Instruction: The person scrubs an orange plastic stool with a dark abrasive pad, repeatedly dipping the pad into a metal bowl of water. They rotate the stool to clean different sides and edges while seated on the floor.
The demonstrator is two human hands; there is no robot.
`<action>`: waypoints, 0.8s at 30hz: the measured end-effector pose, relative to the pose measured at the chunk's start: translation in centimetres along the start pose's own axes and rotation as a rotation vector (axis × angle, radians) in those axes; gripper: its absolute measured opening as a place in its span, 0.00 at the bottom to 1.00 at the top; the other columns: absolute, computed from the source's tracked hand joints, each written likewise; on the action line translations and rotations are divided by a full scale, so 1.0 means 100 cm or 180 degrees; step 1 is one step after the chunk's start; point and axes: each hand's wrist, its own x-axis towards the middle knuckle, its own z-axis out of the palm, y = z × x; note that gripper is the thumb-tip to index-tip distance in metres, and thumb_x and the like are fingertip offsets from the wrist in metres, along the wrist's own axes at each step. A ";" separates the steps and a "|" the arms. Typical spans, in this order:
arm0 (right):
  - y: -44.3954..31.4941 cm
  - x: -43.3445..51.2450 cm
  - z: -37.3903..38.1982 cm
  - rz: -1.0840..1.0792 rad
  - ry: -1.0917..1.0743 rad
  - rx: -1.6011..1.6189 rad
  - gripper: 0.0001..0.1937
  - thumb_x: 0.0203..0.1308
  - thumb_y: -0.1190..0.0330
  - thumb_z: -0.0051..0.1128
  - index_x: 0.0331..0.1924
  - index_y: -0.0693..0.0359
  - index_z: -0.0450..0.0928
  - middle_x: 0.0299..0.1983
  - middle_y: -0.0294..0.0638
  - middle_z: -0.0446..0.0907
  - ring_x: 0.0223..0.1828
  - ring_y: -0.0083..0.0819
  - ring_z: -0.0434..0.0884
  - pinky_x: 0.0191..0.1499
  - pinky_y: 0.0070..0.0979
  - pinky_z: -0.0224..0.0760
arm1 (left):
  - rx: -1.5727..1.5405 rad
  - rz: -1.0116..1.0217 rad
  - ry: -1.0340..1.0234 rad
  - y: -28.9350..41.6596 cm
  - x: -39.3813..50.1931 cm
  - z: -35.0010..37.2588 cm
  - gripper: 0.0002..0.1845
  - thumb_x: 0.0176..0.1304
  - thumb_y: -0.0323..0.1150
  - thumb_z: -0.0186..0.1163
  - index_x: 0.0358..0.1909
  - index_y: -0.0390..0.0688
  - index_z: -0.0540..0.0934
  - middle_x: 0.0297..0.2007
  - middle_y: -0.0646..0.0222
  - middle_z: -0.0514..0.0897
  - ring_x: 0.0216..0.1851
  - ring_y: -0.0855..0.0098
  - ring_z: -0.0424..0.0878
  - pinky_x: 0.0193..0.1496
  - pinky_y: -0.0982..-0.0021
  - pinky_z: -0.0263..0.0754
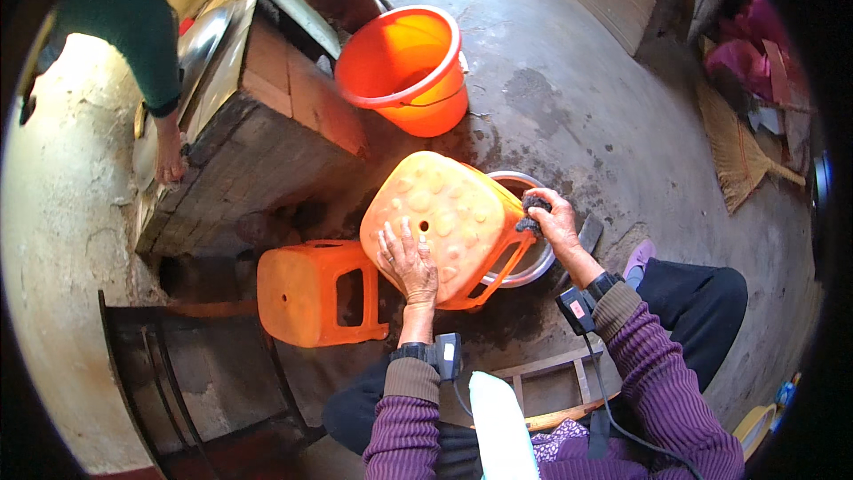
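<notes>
An orange plastic stool is tilted over a metal basin, its bumpy seat facing up. My left hand lies flat with fingers apart on that seat, beside the small centre hole. In my right hand is a dark scrubbing pad, held against the side of the stool near its legs. A smaller orange plastic stool lies on its side at the left. The basin is partly hidden under the larger stool.
A large orange-red bucket stands on the wet concrete floor beyond the stools. Another person's hand rests at a brick stove's edge on the left. A straw broom lies at the right; a metal frame stands lower left.
</notes>
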 end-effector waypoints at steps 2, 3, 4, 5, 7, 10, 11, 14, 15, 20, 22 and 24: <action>-0.002 0.001 -0.006 0.0305 0.0219 0.0457 0.16 0.48 0.79 0.52 0.43 0.62 0.79 0.38 0.35 0.80 0.41 0.24 0.78 0.49 0.23 0.72 | 0.0239 -0.0340 -0.0509 -0.001 -0.004 0.013 0.29 0.66 0.49 0.47 0.66 0.49 0.64 0.67 0.52 0.56 0.69 0.52 0.50 0.67 0.45 0.43; -0.005 0.001 -0.008 0.0676 0.0399 0.0572 0.16 0.48 0.79 0.51 0.43 0.62 0.79 0.37 0.35 0.80 0.40 0.24 0.78 0.49 0.23 0.72 | 0.0231 -0.0172 -0.0320 -0.001 -0.006 0.018 0.29 0.66 0.50 0.47 0.67 0.50 0.63 0.67 0.52 0.55 0.69 0.51 0.49 0.67 0.44 0.41; -0.008 -0.002 -0.007 0.0641 0.0489 0.0829 0.15 0.50 0.79 0.53 0.44 0.62 0.79 0.37 0.35 0.80 0.40 0.23 0.78 0.49 0.22 0.72 | 0.0291 -0.0160 -0.0359 -0.001 -0.009 0.021 0.30 0.66 0.51 0.47 0.67 0.50 0.62 0.68 0.51 0.54 0.70 0.50 0.48 0.67 0.42 0.40; -0.012 -0.005 -0.002 0.0322 0.0407 0.0819 0.14 0.50 0.78 0.53 0.44 0.62 0.79 0.38 0.35 0.80 0.41 0.24 0.78 0.49 0.23 0.72 | 0.0402 -0.0110 -0.0351 -0.001 -0.011 0.022 0.31 0.66 0.52 0.46 0.68 0.51 0.61 0.68 0.50 0.53 0.70 0.49 0.47 0.67 0.41 0.38; -0.019 -0.015 0.016 -0.0315 0.0392 0.0580 0.13 0.52 0.77 0.54 0.44 0.62 0.79 0.39 0.36 0.80 0.42 0.25 0.78 0.49 0.23 0.72 | 0.0466 -0.0180 -0.0541 0.000 -0.014 0.021 0.32 0.66 0.54 0.46 0.68 0.51 0.61 0.68 0.49 0.51 0.70 0.47 0.46 0.67 0.40 0.35; -0.014 -0.035 0.050 -0.0972 0.0522 -0.0251 0.10 0.56 0.74 0.58 0.43 0.60 0.79 0.48 0.41 0.77 0.54 0.35 0.74 0.58 0.28 0.66 | 0.0574 -0.0144 -0.0664 0.003 -0.014 0.019 0.32 0.66 0.55 0.45 0.68 0.53 0.61 0.69 0.48 0.49 0.70 0.47 0.44 0.67 0.39 0.33; -0.007 -0.038 0.058 -0.0963 0.0631 -0.0158 0.10 0.57 0.74 0.58 0.43 0.60 0.79 0.48 0.41 0.76 0.55 0.35 0.73 0.58 0.28 0.65 | 0.0625 -0.0102 -0.0661 0.003 -0.014 0.018 0.32 0.66 0.55 0.44 0.68 0.53 0.60 0.69 0.47 0.49 0.71 0.47 0.44 0.67 0.39 0.33; 0.021 -0.017 0.060 -0.0683 0.0729 -0.0063 0.08 0.60 0.72 0.55 0.42 0.62 0.79 0.45 0.40 0.77 0.49 0.36 0.75 0.54 0.28 0.67 | 0.0702 -0.0202 -0.0742 0.004 -0.013 0.017 0.32 0.66 0.56 0.42 0.69 0.53 0.60 0.70 0.47 0.47 0.71 0.47 0.42 0.67 0.39 0.33; 0.027 -0.007 0.056 -0.0322 0.0616 -0.0330 0.08 0.60 0.71 0.54 0.41 0.62 0.80 0.44 0.41 0.77 0.48 0.36 0.76 0.53 0.28 0.68 | 0.0711 -0.0204 -0.0747 0.004 -0.011 0.017 0.32 0.66 0.56 0.42 0.69 0.53 0.60 0.70 0.46 0.47 0.71 0.47 0.42 0.67 0.39 0.33; 0.015 -0.001 0.045 -0.0273 0.0257 0.0078 0.08 0.59 0.72 0.55 0.41 0.61 0.80 0.40 0.40 0.79 0.45 0.34 0.78 0.52 0.28 0.68 | 0.0698 -0.0274 -0.0801 0.003 -0.013 0.015 0.32 0.67 0.55 0.41 0.70 0.54 0.58 0.70 0.47 0.45 0.72 0.49 0.40 0.68 0.40 0.32; -0.002 -0.026 0.058 -0.0782 0.0404 0.0339 0.07 0.59 0.74 0.56 0.41 0.62 0.79 0.42 0.41 0.79 0.48 0.34 0.77 0.54 0.27 0.67 | 0.0893 -0.0190 -0.0722 0.003 -0.015 0.016 0.31 0.68 0.53 0.40 0.71 0.54 0.56 0.70 0.47 0.48 0.71 0.48 0.43 0.67 0.42 0.37; -0.008 -0.034 0.065 -0.0992 0.0444 0.0268 0.08 0.58 0.75 0.57 0.42 0.63 0.79 0.43 0.40 0.79 0.50 0.34 0.76 0.54 0.27 0.67 | 0.0892 -0.0186 -0.0701 0.003 -0.015 0.017 0.31 0.68 0.53 0.40 0.71 0.54 0.56 0.70 0.47 0.48 0.71 0.48 0.44 0.67 0.42 0.38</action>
